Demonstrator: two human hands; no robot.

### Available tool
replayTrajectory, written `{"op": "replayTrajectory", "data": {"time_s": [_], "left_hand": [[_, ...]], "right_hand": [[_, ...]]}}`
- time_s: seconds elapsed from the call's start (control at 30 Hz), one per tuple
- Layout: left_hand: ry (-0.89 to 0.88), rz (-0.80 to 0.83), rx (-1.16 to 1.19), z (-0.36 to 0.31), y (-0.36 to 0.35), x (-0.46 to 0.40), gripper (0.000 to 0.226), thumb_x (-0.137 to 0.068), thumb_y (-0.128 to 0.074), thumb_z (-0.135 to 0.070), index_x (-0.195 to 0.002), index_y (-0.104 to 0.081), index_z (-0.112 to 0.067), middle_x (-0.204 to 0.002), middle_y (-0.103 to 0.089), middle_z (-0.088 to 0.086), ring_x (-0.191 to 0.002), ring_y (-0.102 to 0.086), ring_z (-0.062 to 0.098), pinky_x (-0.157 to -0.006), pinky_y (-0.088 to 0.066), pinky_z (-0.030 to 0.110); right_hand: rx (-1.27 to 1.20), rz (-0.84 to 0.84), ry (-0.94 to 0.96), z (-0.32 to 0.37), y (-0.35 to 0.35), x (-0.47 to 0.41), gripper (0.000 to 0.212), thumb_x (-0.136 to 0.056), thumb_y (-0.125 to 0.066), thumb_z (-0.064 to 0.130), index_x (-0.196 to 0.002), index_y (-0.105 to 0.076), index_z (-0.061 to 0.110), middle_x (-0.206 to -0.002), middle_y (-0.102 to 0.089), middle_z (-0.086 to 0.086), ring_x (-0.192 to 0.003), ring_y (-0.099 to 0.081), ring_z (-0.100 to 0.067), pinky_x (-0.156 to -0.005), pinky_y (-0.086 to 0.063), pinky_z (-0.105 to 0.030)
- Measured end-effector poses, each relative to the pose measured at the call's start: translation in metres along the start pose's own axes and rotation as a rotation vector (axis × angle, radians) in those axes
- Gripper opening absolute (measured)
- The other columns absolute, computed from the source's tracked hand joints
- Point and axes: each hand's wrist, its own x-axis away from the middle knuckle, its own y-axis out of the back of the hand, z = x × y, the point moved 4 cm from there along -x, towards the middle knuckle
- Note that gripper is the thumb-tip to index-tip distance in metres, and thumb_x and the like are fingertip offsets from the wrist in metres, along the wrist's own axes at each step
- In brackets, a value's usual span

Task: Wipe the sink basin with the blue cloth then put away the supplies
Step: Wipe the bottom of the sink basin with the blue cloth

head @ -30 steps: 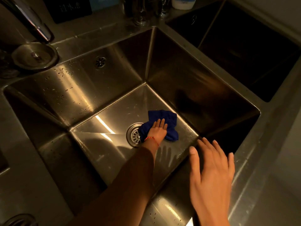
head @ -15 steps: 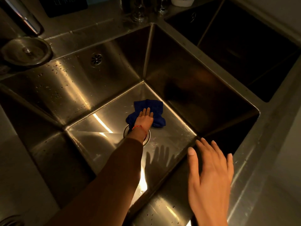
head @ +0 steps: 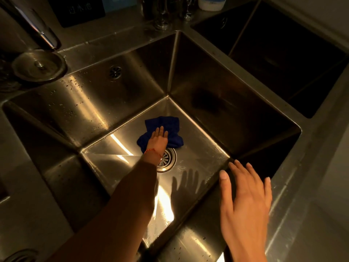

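Observation:
The blue cloth (head: 166, 129) lies crumpled on the floor of the steel sink basin (head: 198, 163), just beyond the round drain (head: 168, 159). My left hand (head: 157, 139) reaches deep into the basin and presses flat on the cloth with straight fingers; a red string circles its wrist. My right hand (head: 245, 201) hovers over the basin's near right rim, fingers spread and straight, holding nothing.
A tap spout (head: 34, 29) and a round metal lid (head: 39, 65) sit at the back left. A second, dark basin (head: 283, 59) lies to the right. Glassware (head: 162, 14) and a white container (head: 210, 3) stand on the back ledge. An overflow hole (head: 115, 72) marks the back wall.
My left hand has slid the cloth across the basin floor from the right of the drain to just behind it. My right hand stays by the rim.

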Motion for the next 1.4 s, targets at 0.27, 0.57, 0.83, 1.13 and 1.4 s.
{"op": "replayTrajectory", "data": {"time_s": [0.27,0.57,0.83,1.13,1.4], "left_hand": [[0.044,0.02,0.005,0.012,-0.006,0.006,0.078,-0.093,-0.056,-0.015,-0.153,-0.006,-0.01,-0.159,0.001,0.017,-0.147,-0.006,0.032,-0.119,-0.013,0.039],[0.075,0.005,-0.005,0.018,-0.01,0.012,0.074,-0.096,-0.052,-0.013,-0.153,-0.005,-0.01,-0.159,0.001,0.017,-0.147,-0.006,0.032,-0.119,-0.013,0.039],[0.134,-0.018,0.024,0.028,-0.016,0.021,0.072,-0.096,-0.05,-0.01,-0.153,-0.006,-0.01,-0.159,0.0,0.017,-0.147,-0.007,0.031,-0.119,-0.014,0.038],[0.213,-0.012,0.092,0.039,-0.03,0.045,0.071,-0.097,-0.047,-0.01,-0.153,-0.003,-0.012,-0.16,0.002,0.015,-0.148,-0.005,0.03,-0.119,-0.013,0.037],[0.171,0.078,0.163,0.049,-0.03,0.054,0.069,-0.101,-0.039,-0.037,-0.153,0.0,-0.016,-0.16,0.007,0.012,-0.148,0.001,0.027,-0.12,-0.01,0.037]], "right_hand": [[0.006,0.003,-0.005,0.001,0.0,0.0,0.057,-0.09,-0.023,0.05,-0.12,-0.058,0.015,-0.127,-0.056,-0.003,-0.13,-0.037,-0.018,-0.113,-0.01,-0.042],[0.008,0.002,-0.005,0.001,0.001,0.001,0.058,-0.09,-0.022,0.051,-0.121,-0.056,0.015,-0.129,-0.055,-0.002,-0.131,-0.035,-0.018,-0.113,-0.007,-0.039],[-0.001,-0.001,-0.009,0.003,0.003,0.001,0.06,-0.09,-0.021,0.052,-0.121,-0.057,0.014,-0.128,-0.056,-0.003,-0.13,-0.036,-0.017,-0.113,-0.006,-0.038],[0.007,0.002,-0.006,0.001,0.003,0.002,0.06,-0.091,-0.021,0.051,-0.122,-0.056,0.013,-0.128,-0.056,-0.005,-0.131,-0.035,-0.019,-0.114,-0.006,-0.039],[0.012,0.025,-0.016,0.002,0.003,0.001,0.063,-0.089,-0.02,0.052,-0.122,-0.056,0.012,-0.129,-0.055,-0.006,-0.131,-0.035,-0.02,-0.114,-0.005,-0.039]]}}
